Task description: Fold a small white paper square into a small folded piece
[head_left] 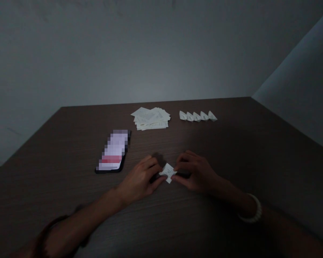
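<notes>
Dark wood-grain table (231, 143) w/ loose stack of printed paper sheets (150, 119) near far edge, row of 5 folded paper shapes (197, 116) just right of it, smartphone (113, 151) lying nearer on left (screen pixelated), grey wall (161, 53) behind.

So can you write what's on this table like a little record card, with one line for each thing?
Left hand: fingertips on the small folded paper
Right hand: fingertips on the same paper, from the other side
Right wrist: white bracelet
Table: dark wood grain
Left of the hands: phone, screen blurred
Far side: stack of loose papers
Beside the stack: row of five folded paper shapes
</notes>
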{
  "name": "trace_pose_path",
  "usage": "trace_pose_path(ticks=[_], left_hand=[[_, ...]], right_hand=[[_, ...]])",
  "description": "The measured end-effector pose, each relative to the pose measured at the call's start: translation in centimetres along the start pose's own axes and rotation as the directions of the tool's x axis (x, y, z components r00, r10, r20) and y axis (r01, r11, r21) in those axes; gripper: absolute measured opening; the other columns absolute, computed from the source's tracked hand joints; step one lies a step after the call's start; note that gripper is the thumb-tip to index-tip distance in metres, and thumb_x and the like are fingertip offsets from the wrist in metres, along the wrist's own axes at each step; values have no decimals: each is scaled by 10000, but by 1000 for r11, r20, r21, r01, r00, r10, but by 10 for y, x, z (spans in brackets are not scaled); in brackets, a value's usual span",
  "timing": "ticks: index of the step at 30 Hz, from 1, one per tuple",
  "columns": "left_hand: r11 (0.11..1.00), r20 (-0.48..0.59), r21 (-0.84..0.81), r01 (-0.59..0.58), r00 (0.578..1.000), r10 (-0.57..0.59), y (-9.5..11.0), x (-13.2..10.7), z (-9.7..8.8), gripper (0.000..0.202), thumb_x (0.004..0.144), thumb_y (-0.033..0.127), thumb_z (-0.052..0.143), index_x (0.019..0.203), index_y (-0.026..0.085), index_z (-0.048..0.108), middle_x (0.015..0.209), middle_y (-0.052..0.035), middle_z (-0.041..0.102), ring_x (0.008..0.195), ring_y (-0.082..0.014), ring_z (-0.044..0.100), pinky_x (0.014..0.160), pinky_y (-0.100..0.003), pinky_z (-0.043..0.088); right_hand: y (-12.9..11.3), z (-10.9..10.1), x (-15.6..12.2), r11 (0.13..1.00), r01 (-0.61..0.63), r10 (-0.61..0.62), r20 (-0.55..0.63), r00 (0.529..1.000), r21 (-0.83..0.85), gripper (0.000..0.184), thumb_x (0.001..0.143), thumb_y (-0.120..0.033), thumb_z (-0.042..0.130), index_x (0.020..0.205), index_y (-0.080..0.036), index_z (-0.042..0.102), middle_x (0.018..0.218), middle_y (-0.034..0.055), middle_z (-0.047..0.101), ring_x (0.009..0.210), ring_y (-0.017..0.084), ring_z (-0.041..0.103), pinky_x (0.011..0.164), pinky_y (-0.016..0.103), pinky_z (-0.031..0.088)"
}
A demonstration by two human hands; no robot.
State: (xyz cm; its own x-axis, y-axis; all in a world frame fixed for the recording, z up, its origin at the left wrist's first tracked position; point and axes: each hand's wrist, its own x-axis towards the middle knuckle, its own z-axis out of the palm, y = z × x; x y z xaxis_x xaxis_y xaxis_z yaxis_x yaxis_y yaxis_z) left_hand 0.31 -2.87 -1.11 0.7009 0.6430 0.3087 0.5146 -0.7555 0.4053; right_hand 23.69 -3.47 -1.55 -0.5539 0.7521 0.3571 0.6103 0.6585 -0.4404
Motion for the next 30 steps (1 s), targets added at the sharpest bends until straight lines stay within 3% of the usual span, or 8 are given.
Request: trace_pose_path(ticks=[6,13,17,21,26,30], left_hand=[[999,-22,45,26,999,-25,-1,-2,1,206,904,296,555,1022,134,605,1014,-92,563,957,-226,510,830,-395,483],[997,-27,70,46,999,-44,2,0,-2,219,882,302,575,1030,147,617,1004,-88,583,940,-230,533,814,-408,494],[998,-53,0,58,997,-58,2,1,-3,258,867,302,610,1076,152,612,1030,-87,601,959,-228,547,833,-409,489],[996,-67,-81,22,997,-27,1,3,-5,113,892,248,581,916,161,649,907,-56,623,884,-200,554,799,-373,476],[995,-201,-81,-62,979,44,1,2,-8,118,909,190,554,881,171,667,839,-39,615,802,-167,538,732,-325,447],[996,-218,9,-84,972,84,0,0,-5,109,896,162,557,889,172,665,872,-47,610,811,-174,528,732,-334,435]], right_hand=[[-7,2,1,993,-100,98,45,994,56,105,779,-277,717,845,-220,660,967,28,600,917,178,531,770,315,442],[-6,5,3,983,-150,146,40,988,109,163,717,-212,771,823,-213,647,1005,25,616,941,185,533,818,334,435],[-4,8,3,978,-113,119,-25,993,177,125,731,-206,761,778,-215,645,950,10,650,905,175,560,803,321,435],[-4,9,3,976,-41,63,-93,994,216,77,784,-234,720,782,-208,647,818,-4,671,802,152,584,764,301,443],[-6,5,3,976,42,11,-239,971,216,48,825,-158,644,803,-194,621,762,2,665,724,137,575,680,266,450],[-5,2,2,990,124,-108,-189,976,74,54,860,-158,603,874,-195,640,804,18,678,751,150,567,690,278,457]])
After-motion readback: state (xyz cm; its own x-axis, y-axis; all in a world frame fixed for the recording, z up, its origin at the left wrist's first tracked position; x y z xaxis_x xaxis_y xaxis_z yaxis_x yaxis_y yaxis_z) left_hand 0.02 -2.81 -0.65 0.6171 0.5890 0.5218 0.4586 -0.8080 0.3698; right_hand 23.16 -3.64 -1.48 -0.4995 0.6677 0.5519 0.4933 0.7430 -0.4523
